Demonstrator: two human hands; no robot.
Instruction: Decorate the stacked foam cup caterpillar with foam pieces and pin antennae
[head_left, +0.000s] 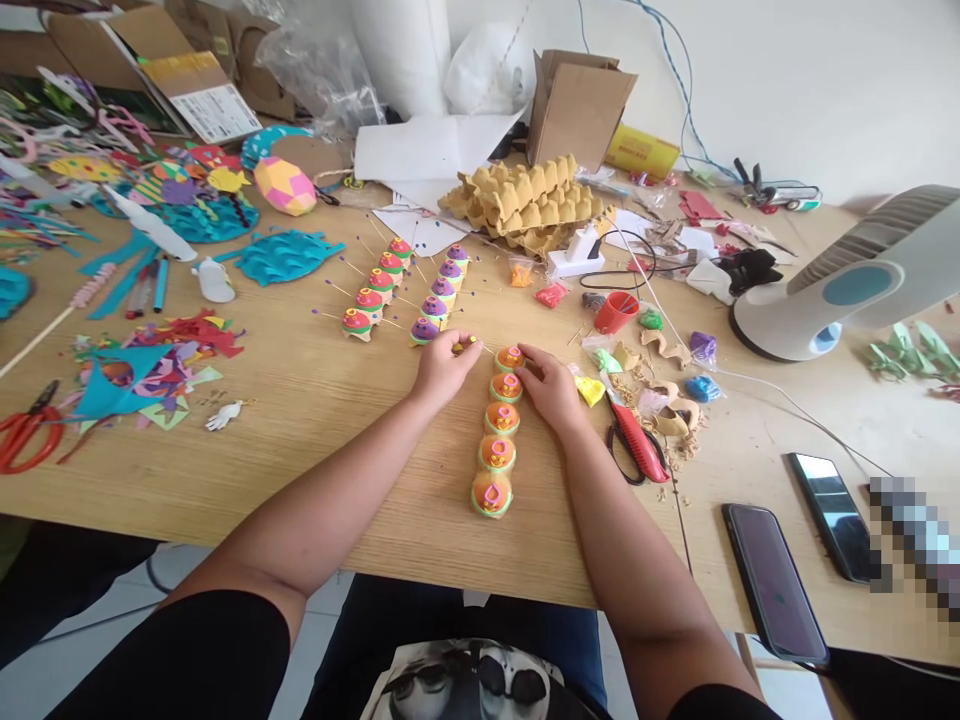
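Observation:
An orange egg-carton caterpillar [497,455], with pink rings and green trim on its bumps, lies lengthwise on the table in front of me. My left hand [442,365] is closed in a pinch on a thin yellow-tipped toothpick [466,345], whose other end points at the caterpillar's far bump. Whether it touches the bump I cannot tell. On the other side, the fingers of my right hand [551,385] grip that far bump and steady it. Beyond my left hand stand a red-and-green caterpillar [379,285] and a purple caterpillar [441,290], both with blue-tipped sticks poking out.
Bags of coloured clay [590,390], red-handled scissors [637,440] and carton scraps [667,410] lie right. Egg trays [525,200] and a power strip [576,258] are behind. Paper scraps [142,370] spread left. A white fan [847,270] and phones [776,580] sit far right.

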